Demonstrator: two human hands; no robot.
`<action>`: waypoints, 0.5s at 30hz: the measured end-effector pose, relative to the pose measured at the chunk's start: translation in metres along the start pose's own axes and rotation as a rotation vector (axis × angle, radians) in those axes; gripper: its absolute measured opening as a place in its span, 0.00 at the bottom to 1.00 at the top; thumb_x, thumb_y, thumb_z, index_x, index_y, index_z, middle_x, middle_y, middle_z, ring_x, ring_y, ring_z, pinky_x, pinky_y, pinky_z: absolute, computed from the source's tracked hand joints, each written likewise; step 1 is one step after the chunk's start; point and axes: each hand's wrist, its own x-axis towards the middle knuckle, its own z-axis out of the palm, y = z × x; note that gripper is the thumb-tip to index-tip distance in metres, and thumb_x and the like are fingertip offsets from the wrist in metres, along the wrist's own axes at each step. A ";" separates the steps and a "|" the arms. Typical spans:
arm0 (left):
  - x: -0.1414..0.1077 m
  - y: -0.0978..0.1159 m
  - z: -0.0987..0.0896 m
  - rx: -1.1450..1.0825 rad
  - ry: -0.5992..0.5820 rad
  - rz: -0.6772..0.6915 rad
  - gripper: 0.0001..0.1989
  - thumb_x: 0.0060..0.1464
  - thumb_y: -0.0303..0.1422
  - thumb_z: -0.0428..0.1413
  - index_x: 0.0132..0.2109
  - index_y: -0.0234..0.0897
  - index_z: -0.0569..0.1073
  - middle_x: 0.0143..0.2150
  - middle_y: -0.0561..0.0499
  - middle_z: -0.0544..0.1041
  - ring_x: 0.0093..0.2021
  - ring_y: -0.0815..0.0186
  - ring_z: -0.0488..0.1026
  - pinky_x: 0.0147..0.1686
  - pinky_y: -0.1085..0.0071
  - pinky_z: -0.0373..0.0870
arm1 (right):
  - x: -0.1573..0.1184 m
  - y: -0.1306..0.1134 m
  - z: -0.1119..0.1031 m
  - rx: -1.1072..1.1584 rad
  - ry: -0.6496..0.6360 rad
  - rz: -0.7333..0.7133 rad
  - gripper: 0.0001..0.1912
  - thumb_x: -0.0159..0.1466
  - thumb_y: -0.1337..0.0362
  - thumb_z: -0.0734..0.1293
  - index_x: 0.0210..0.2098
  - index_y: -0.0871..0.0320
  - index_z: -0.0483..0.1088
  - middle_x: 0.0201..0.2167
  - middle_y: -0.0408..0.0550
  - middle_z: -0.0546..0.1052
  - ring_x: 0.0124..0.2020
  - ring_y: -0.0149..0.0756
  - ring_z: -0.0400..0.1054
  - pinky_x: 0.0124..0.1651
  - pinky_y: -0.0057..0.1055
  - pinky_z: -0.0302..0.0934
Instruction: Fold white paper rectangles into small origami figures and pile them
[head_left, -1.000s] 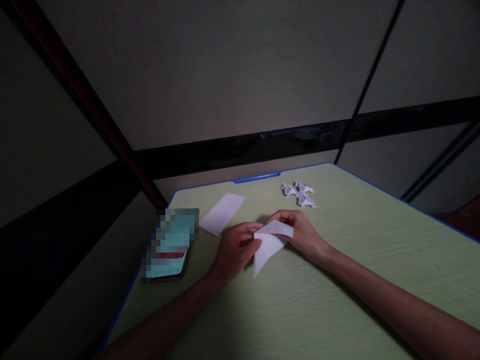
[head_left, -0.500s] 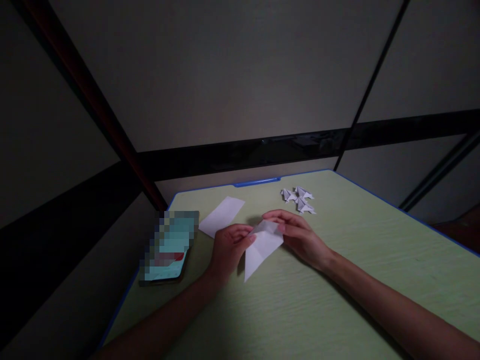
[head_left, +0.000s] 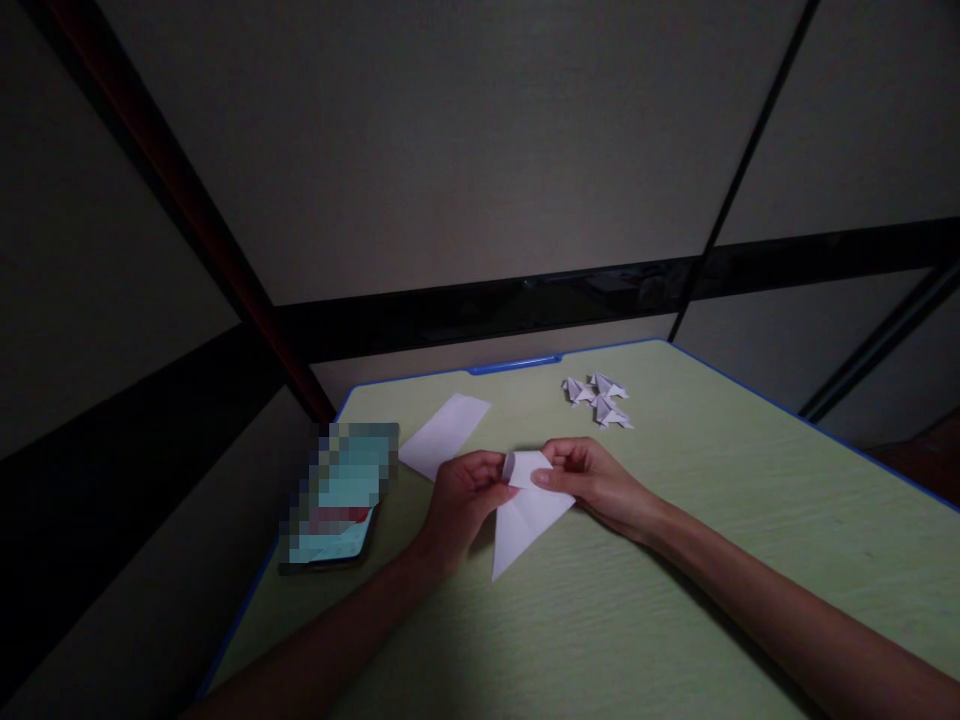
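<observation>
A white sheet of paper [head_left: 529, 520] is held between both hands above the table, its upper part folded over and a point hanging down toward me. My left hand [head_left: 465, 505] pinches its left edge, thumb on top. On the other side, my right hand [head_left: 592, 485] grips the folded part, with the thumb lying across the flap. Behind my left hand lies another white piece of paper [head_left: 446, 432]. Three small folded paper figures [head_left: 600, 398] sit close together beyond my right hand.
A phone [head_left: 341, 495], partly pixelated, lies at the table's left edge. The light green table [head_left: 712, 500] has a blue rim and a blue strip [head_left: 514, 365] at its far edge. Dark-banded panels [head_left: 480, 150] stand behind it.
The top of the paper has been folded over toward me. My right hand has moved slightly nearer, its thumb now on the flap. The other paper, phone and figures stay in place.
</observation>
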 end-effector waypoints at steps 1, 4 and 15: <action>0.000 0.000 0.000 -0.004 -0.011 0.004 0.11 0.33 0.23 0.56 0.30 0.30 0.74 0.24 0.50 0.76 0.24 0.68 0.70 0.25 0.74 0.63 | 0.000 0.001 -0.001 -0.030 0.006 -0.001 0.12 0.41 0.64 0.72 0.16 0.63 0.64 0.13 0.37 0.65 0.15 0.19 0.54 0.18 0.21 0.42; 0.000 -0.002 -0.001 -0.018 -0.048 0.027 0.14 0.34 0.23 0.56 0.34 0.31 0.75 0.25 0.50 0.76 0.24 0.69 0.70 0.25 0.75 0.63 | 0.001 0.003 -0.002 -0.055 -0.019 0.016 0.14 0.44 0.61 0.71 0.15 0.64 0.64 0.10 0.37 0.63 0.12 0.19 0.51 0.16 0.21 0.41; 0.000 -0.003 -0.004 -0.059 -0.102 -0.008 0.16 0.35 0.25 0.57 0.38 0.31 0.75 0.28 0.48 0.77 0.30 0.63 0.72 0.28 0.72 0.64 | 0.001 0.002 -0.001 0.109 -0.117 0.066 0.15 0.48 0.57 0.67 0.19 0.65 0.67 0.12 0.39 0.65 0.12 0.21 0.56 0.15 0.20 0.49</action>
